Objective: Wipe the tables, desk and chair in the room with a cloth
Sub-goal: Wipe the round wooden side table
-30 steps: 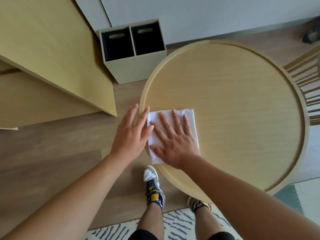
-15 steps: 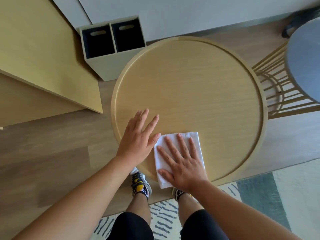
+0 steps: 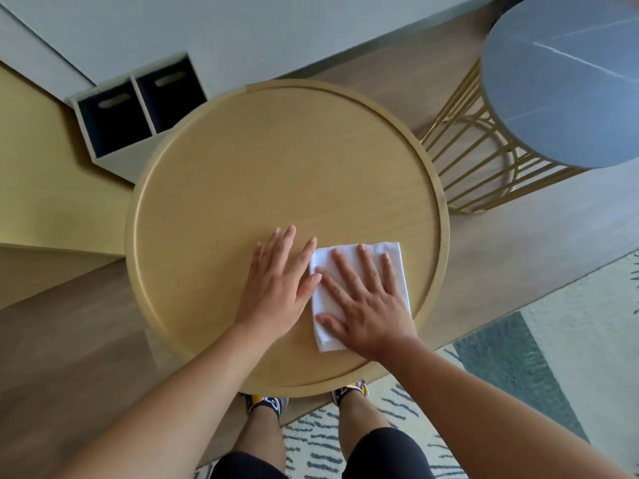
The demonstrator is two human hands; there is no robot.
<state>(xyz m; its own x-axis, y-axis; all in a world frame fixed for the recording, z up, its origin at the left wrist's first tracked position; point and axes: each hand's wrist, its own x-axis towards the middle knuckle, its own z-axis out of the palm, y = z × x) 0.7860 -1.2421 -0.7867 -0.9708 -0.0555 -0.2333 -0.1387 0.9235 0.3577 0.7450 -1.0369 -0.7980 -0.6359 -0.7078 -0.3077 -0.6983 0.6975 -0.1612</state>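
Round wooden table (image 3: pixel 276 160) with raised rim.
A folded white cloth (image 3: pixel 375 248) lay on its near right part, the left hand (image 3: pixel 276 288) flat just beside it.

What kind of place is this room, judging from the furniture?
Probably a living room or hotel room: a round wooden table, a grey side table, a patterned rug on wood floor.

Nothing readable in view right now, no text, label or number. The shoes (image 3: pixel 267 404) carry yellow-and-white markings, too small and blurred to read.
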